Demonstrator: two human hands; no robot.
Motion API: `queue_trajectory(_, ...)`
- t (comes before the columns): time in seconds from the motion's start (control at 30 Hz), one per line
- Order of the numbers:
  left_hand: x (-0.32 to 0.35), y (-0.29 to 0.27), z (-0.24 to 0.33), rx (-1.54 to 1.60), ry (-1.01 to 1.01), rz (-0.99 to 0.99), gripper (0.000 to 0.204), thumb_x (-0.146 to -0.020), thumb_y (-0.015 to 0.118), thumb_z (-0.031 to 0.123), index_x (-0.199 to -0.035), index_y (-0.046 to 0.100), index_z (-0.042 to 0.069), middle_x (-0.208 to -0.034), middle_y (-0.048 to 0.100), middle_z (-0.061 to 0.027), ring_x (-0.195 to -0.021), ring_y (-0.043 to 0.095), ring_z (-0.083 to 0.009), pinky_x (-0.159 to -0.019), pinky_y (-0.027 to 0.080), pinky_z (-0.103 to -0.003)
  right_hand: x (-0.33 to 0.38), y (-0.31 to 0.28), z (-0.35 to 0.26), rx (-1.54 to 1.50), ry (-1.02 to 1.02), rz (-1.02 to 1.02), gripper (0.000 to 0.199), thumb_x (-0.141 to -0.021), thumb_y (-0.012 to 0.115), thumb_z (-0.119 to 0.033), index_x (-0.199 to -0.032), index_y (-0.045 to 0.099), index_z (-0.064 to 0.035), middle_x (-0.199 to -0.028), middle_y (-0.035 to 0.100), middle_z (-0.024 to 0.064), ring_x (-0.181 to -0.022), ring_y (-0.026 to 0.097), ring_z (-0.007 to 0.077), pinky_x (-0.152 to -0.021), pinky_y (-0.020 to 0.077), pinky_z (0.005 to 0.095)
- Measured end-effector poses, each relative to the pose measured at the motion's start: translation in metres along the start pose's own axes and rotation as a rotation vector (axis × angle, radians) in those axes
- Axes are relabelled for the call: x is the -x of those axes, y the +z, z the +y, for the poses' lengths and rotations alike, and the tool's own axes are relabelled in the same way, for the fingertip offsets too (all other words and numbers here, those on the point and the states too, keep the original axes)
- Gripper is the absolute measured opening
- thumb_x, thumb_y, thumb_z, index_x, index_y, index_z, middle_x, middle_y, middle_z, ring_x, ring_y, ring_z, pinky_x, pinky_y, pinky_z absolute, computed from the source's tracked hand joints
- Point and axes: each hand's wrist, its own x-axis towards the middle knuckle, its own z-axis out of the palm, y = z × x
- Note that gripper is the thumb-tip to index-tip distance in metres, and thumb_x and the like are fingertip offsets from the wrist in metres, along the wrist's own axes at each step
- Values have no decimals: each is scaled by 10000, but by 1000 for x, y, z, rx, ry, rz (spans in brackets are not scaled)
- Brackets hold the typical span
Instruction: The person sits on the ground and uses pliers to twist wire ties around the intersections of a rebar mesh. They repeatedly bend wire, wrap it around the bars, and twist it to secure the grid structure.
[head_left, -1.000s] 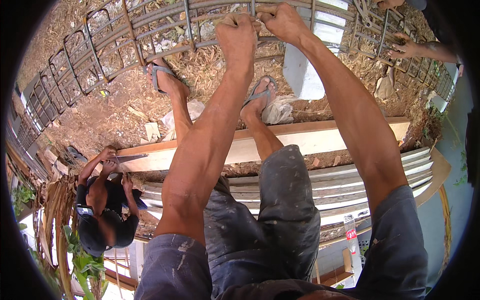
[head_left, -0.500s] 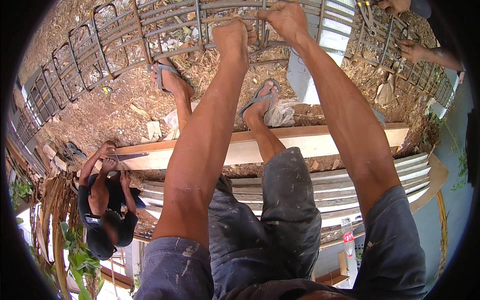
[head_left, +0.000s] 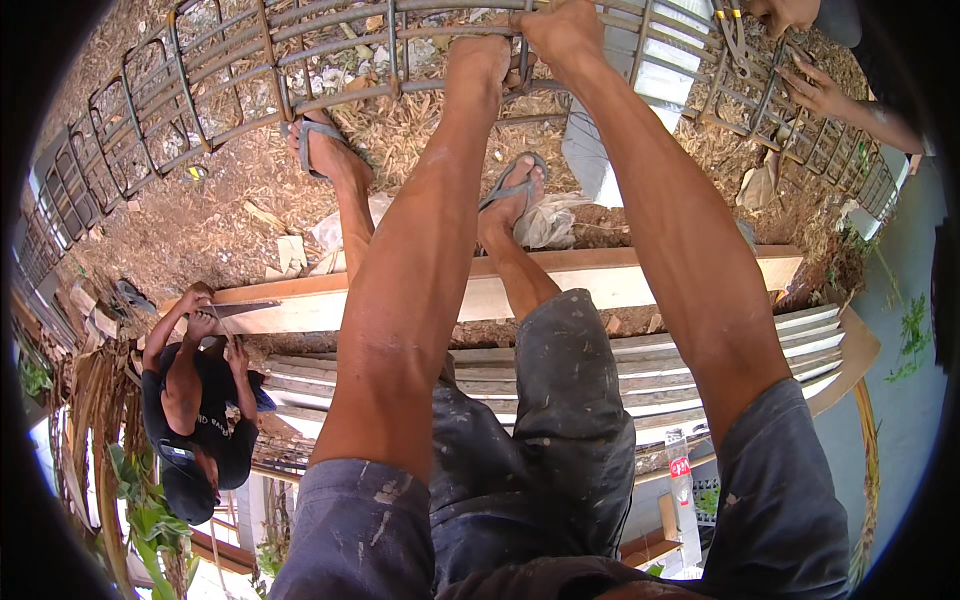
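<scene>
steel rebar cage [head_left: 300, 70] lies far across the straw-covered ground (curved by the lens). left hand [head_left: 480, 62] and right hand [head_left: 562, 30] both have their grip closed around its bars, close beside each other, above the sandalled feet [head_left: 510, 195].

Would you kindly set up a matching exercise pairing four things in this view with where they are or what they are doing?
Things:
1. left hand
2. right hand
3. wooden plank
4. person in black

Places or states:
A. crouched at the lower left, hands on the plank's end
B. lying across the ground below the sandalled feet
C. gripping the rebar cage at the very top of the picture
D. closed on a cage bar beside a wire tie, just below and left of the other hand

Pairs: 1-D, 2-C, 3-B, 4-A
</scene>
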Motion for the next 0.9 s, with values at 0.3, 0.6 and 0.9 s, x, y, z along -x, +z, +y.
queue_trajectory(0.3,2,17,-26,-189,355,305,90,-770,634,4,-762,676,-75,-638,624,-110,-542,563,-175,-473,424,-320,31,-1,49,-279,-415,39,232,-836,600,-271,-910,740,-103,-689,662,169,-601,623,328,-632,508,403)
queue_trajectory(0.6,-31,8,-35,91,97,292,171,-836,540,56,-808,653,-70,-742,646,-156,-642,640,-236,-519,471,-393,25,-11,34,-264,-370,-60,216,-813,607,-196,-755,723,-24,-633,658,166,-591,666,245,-570,523,340)
queue_trajectory(0.9,-52,-24,-33,-37,129,109,165,-837,542,42,-797,655,-71,-775,651,-153,-660,624,-248,-484,477,-397,31,17,29,-299,-316,180,187,-800,582,-173,-752,709,-45,-722,670,201,-676,668,347,-627,529,427)
